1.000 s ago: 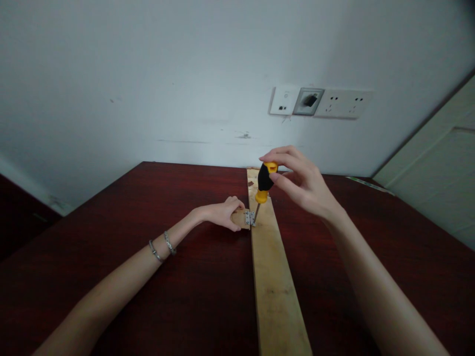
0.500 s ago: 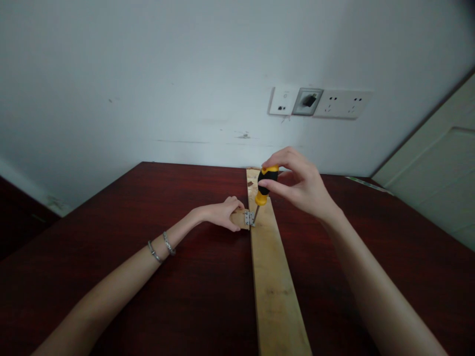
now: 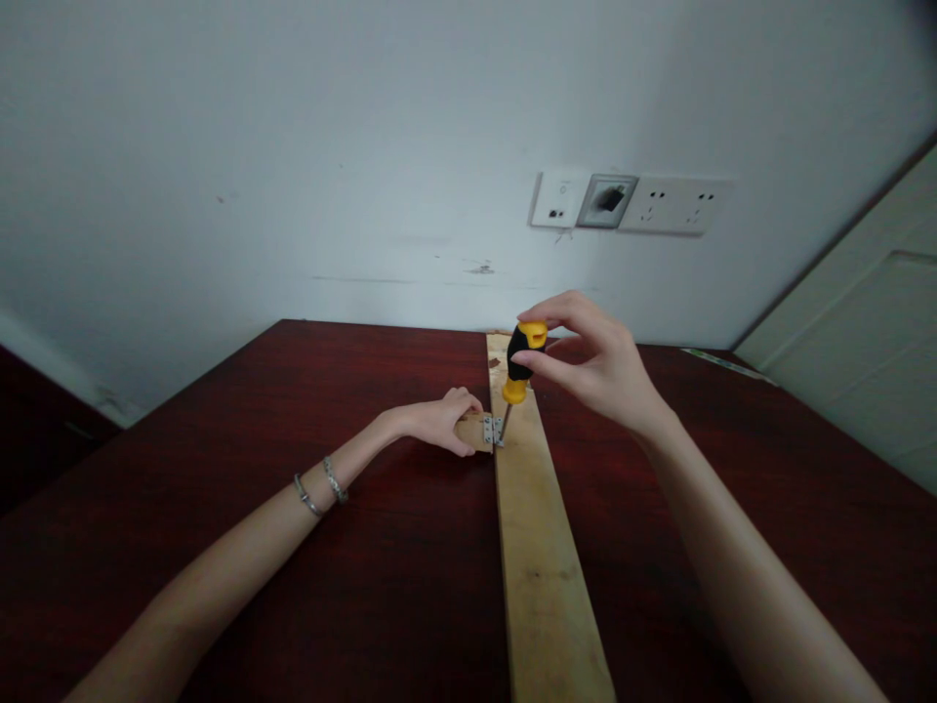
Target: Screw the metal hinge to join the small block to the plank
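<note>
My right hand (image 3: 596, 361) grips the black and yellow handle of a screwdriver (image 3: 523, 359) between thumb and fingers. The shaft slants down, and its tip meets the right leaf of a small silver hinge (image 3: 492, 430). That leaf lies on a long pale wooden board (image 3: 546, 566). The hinge's left leaf sits on a short wooden block (image 3: 472, 433) butted against the board's left side. Around the block's left end, my left hand (image 3: 437, 422) is closed, thumb on the near side and fingers on the far side. Any screw under the tip is too small to make out.
The board lies lengthwise on a dark red table (image 3: 351, 586), its far end near the white wall (image 3: 329, 146). Wall sockets (image 3: 677, 205) and a black plug (image 3: 610, 199) are above the table's back edge. A pale panelled door (image 3: 871, 312) stands at the right.
The screwdriver's handle has turned a little in my right hand, and its top leans slightly further left. My left hand and the block have stayed in place.
</note>
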The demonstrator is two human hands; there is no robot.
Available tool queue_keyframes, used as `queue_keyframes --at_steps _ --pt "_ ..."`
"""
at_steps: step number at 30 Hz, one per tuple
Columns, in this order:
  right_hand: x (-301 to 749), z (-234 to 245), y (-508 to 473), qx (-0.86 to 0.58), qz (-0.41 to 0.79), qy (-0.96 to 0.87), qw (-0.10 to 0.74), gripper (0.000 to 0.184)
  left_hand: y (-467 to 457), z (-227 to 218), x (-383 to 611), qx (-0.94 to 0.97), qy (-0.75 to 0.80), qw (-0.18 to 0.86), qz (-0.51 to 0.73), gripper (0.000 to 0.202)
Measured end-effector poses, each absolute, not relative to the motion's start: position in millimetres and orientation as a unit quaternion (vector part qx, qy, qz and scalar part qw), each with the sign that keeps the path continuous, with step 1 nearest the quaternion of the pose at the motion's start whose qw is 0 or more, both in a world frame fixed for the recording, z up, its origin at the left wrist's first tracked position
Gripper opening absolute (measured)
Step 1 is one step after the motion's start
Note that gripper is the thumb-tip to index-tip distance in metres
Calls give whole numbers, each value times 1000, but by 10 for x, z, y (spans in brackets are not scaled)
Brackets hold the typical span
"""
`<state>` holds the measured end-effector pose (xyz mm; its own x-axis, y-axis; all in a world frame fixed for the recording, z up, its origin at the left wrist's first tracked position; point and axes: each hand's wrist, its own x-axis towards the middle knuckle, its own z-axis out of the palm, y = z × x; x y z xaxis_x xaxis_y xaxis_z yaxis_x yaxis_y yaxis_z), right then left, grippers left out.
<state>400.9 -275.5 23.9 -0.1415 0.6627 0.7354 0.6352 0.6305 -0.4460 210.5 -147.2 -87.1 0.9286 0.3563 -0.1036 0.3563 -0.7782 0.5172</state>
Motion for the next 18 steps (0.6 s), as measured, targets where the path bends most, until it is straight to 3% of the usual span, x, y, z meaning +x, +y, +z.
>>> queue_keyframes --at_steps 11,18 --pt "4020 237 -2814 -422 79 -752 499 30 -1488 -871 2108 942 196 272 7 62" --pt "4006 230 -2755 -428 26 -753 499 24 -1484 -874 2110 944 193 269 0 64"
